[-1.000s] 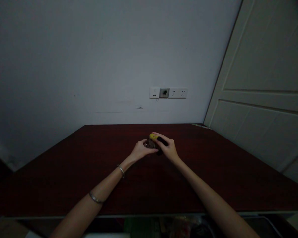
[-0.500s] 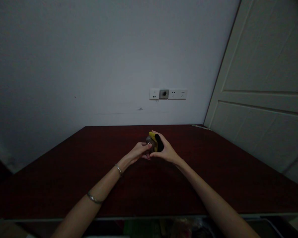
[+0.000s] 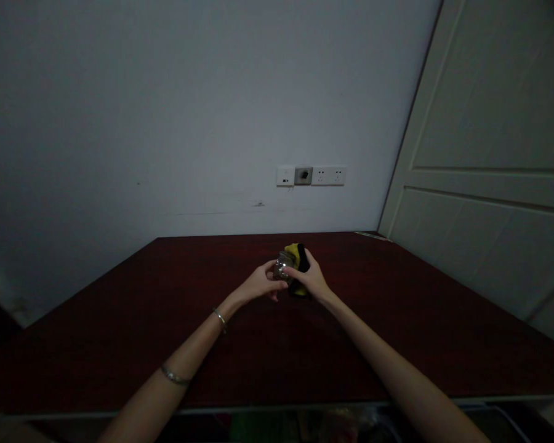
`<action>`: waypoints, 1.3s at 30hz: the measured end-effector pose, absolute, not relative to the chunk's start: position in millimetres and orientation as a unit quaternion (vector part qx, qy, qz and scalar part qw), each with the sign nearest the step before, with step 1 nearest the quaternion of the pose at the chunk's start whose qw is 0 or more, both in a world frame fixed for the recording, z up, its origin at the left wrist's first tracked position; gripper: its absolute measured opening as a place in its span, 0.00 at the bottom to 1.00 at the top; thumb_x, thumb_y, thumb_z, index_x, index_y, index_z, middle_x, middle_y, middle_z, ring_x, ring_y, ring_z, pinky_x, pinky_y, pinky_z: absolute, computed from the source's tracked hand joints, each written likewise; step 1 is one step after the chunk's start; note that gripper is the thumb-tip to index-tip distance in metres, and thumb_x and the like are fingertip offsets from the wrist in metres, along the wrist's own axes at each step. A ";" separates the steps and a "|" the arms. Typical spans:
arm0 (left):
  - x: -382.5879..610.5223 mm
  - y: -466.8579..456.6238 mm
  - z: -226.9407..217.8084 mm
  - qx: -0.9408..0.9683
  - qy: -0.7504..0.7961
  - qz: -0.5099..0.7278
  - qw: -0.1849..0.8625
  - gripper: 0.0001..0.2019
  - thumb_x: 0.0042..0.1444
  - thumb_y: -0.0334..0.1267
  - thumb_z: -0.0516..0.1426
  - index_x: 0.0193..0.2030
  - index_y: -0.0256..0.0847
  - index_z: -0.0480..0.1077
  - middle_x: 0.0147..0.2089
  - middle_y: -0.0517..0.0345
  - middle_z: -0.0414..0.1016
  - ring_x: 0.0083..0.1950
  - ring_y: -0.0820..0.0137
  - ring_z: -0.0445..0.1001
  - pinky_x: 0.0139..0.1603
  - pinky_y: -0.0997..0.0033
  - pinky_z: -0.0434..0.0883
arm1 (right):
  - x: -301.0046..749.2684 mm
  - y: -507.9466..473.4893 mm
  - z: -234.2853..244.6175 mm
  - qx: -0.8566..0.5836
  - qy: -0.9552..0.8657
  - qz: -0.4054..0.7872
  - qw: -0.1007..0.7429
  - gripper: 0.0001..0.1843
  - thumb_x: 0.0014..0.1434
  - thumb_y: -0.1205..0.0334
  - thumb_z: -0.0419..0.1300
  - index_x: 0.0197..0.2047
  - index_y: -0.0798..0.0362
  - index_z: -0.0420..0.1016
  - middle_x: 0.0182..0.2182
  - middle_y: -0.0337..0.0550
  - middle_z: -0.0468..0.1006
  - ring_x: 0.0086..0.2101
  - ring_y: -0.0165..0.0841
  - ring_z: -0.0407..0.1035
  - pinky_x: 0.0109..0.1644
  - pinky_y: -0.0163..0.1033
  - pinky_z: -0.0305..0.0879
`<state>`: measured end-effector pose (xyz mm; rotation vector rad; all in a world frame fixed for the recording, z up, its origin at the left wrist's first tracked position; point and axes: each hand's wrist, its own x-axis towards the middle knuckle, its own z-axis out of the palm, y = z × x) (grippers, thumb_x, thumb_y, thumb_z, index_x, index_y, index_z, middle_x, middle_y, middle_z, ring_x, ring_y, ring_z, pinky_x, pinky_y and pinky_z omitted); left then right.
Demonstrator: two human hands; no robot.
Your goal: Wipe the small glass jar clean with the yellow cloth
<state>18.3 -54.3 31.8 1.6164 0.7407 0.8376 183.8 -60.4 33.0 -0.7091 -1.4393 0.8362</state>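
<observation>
Both my hands meet above the middle of a dark red table (image 3: 120,332). My left hand (image 3: 258,284) is closed round a small clear glass jar (image 3: 282,266), held just off the tabletop. My right hand (image 3: 313,280) grips a yellow and black cloth (image 3: 297,255) and presses it against the jar's right side. The cloth's lower black part hangs under my right palm. What is inside the jar is too dim to make out.
A white wall rises behind the table, with a row of wall sockets (image 3: 311,176) above its far edge. A pale panelled door (image 3: 489,184) stands at the right. Below the table's near edge lie dim, unclear items (image 3: 305,424).
The jar has tilted and come into clearer view between my hands. The cloth has shifted from the jar's top to its right side, as my right hand turned round it.
</observation>
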 end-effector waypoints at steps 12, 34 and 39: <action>22.2 -53.5 27.2 0.725 0.360 0.389 0.440 0.29 0.37 0.43 0.66 0.45 0.33 0.64 0.36 0.53 0.72 0.32 0.70 0.72 0.28 0.71 0.71 | 186.5 -63.2 32.4 -0.293 -0.703 0.332 0.556 0.32 0.45 0.56 0.66 0.53 0.51 0.63 0.49 0.47 0.71 0.48 0.39 0.67 0.54 0.45 0.62; 30.5 -53.7 11.4 0.707 0.265 0.489 0.437 0.41 0.33 0.34 0.68 0.57 0.37 0.58 0.56 0.45 0.67 0.55 0.60 0.68 0.57 0.58 0.65 | 182.1 -65.5 42.9 -0.294 -0.648 0.304 0.633 0.14 0.56 0.54 0.57 0.42 0.51 0.75 0.45 0.45 0.77 0.47 0.38 0.70 0.53 0.44 0.64; 30.8 -51.2 10.3 0.704 0.287 0.492 0.424 0.38 0.35 0.34 0.68 0.55 0.35 0.60 0.53 0.45 0.70 0.53 0.59 0.70 0.55 0.58 0.66 | 180.0 -73.2 42.0 -0.274 -0.695 0.242 0.619 0.13 0.57 0.58 0.57 0.45 0.49 0.74 0.50 0.45 0.73 0.51 0.39 0.66 0.57 0.47 0.59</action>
